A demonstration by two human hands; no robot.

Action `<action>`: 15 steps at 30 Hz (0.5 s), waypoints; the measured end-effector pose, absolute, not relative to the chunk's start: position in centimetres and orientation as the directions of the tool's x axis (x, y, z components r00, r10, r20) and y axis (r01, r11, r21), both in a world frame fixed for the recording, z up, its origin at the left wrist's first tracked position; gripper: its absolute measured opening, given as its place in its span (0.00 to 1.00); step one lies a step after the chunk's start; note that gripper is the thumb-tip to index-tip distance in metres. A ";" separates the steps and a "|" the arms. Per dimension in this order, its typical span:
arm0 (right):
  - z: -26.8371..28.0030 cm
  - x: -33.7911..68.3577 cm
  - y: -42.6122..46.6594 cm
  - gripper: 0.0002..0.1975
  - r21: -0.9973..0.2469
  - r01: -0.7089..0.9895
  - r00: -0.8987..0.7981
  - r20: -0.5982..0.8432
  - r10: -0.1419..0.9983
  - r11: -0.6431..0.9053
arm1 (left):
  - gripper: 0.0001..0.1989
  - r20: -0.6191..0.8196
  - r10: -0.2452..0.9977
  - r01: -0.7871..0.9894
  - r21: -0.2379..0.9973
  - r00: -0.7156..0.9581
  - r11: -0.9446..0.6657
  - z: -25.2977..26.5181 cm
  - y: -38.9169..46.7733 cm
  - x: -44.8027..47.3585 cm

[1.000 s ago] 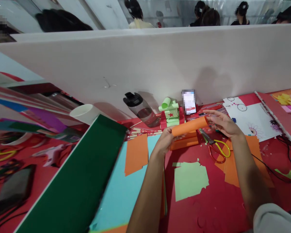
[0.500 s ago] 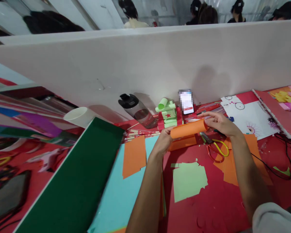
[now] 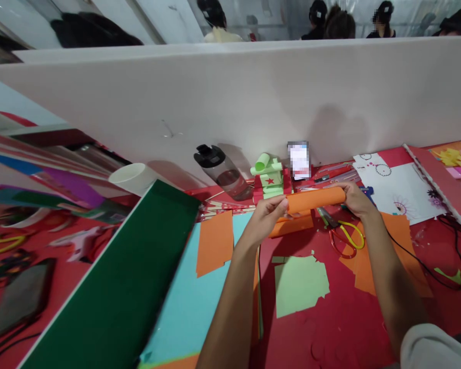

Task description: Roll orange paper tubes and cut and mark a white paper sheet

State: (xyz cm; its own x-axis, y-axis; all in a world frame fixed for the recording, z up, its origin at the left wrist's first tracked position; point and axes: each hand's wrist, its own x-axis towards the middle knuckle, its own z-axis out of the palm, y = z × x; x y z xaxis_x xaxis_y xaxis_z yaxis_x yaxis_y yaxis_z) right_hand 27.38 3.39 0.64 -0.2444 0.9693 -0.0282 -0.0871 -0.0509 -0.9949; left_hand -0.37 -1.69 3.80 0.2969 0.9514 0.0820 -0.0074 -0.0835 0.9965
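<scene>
Between my two hands an orange paper roll point(image 3: 315, 200) is held in the air above the red table. My left hand point(image 3: 268, 214) grips its left end with the thumb on top. At the right end, my right hand point(image 3: 355, 200) has its fingers closed around the edge. Just below lies another folded or rolled orange paper point(image 3: 292, 224). Scissors with red and yellow handles point(image 3: 346, 236) rest under my right hand. A light green paper piece point(image 3: 301, 284) lies nearer to me. Behind the roll stands a green paper model with a red star point(image 3: 271, 179).
A dark green box point(image 3: 119, 287) stands at the left beside blue paper point(image 3: 192, 302) with an orange sheet point(image 3: 215, 243) on it. A water bottle point(image 3: 226, 174) and a phone point(image 3: 299, 160) stand near the white partition point(image 3: 215, 97). A black cable point(image 3: 426, 271) runs at the right.
The orange roll has moved to the right with both hands. My right hand's fingers, earlier stretched over the roll's end, now close around it. The view has shifted slightly.
</scene>
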 end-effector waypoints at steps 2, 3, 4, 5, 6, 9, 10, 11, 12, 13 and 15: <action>-0.1 27.6 3.5 0.16 -0.988 -0.138 -0.222 -0.039 0.974 -0.072 | 0.26 0.097 0.945 -0.064 0.995 0.311 -0.081 4.0 -2.0 -0.4; -0.3 27.7 3.5 0.17 -0.985 -0.155 -0.224 -0.037 0.974 -0.073 | 0.26 0.101 0.943 -0.081 0.994 0.317 -0.079 4.1 -2.2 -0.4; -0.5 27.8 3.5 0.17 -0.984 -0.162 -0.235 -0.032 0.972 -0.071 | 0.27 0.102 0.942 -0.089 0.993 0.321 -0.078 4.3 -2.4 -0.4; -0.6 27.8 3.4 0.17 -0.984 -0.162 -0.249 -0.026 0.968 -0.068 | 0.28 0.103 0.940 -0.089 0.993 0.324 -0.079 4.5 -2.5 -0.3; -0.6 27.9 3.4 0.17 -0.985 -0.158 -0.260 -0.022 0.965 -0.064 | 0.29 0.106 0.938 -0.085 0.993 0.329 -0.082 4.8 -2.7 -0.3; -0.7 28.2 3.5 0.16 -0.990 -0.127 -0.266 -0.020 0.964 -0.055 | 0.29 0.129 0.928 -0.083 0.991 0.350 -0.107 5.4 -2.9 -0.2; -0.8 28.2 3.6 0.16 -0.991 -0.121 -0.260 -0.020 0.965 -0.053 | 0.28 0.134 0.924 -0.082 0.990 0.357 -0.112 5.5 -2.9 -0.2; -0.9 28.3 3.7 0.15 -0.991 -0.122 -0.248 -0.018 0.969 -0.049 | 0.28 0.138 0.921 -0.081 0.990 0.364 -0.117 5.6 -2.9 -0.2; -0.9 28.3 3.8 0.14 -0.991 -0.128 -0.233 -0.014 0.972 -0.044 | 0.28 0.143 0.919 -0.079 0.989 0.369 -0.122 5.7 -2.9 -0.2; -1.0 28.3 3.9 0.14 -0.990 -0.137 -0.215 -0.008 0.977 -0.038 | 0.28 0.146 0.916 -0.078 0.989 0.374 -0.126 5.8 -2.9 -0.2; -1.1 28.3 4.0 0.14 -0.987 -0.159 -0.179 0.006 0.984 -0.023 | 0.27 0.156 0.903 -0.078 0.988 0.400 -0.136 5.9 -3.1 -0.1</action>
State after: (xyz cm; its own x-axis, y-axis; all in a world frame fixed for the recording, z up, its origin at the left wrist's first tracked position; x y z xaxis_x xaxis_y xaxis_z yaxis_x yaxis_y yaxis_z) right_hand 28.30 3.98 -1.15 -0.1789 0.9838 0.0062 -0.1586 -0.0226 -0.9871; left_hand -0.11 -3.07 5.94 0.3996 0.9033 0.1560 -0.0783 -0.1359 0.9876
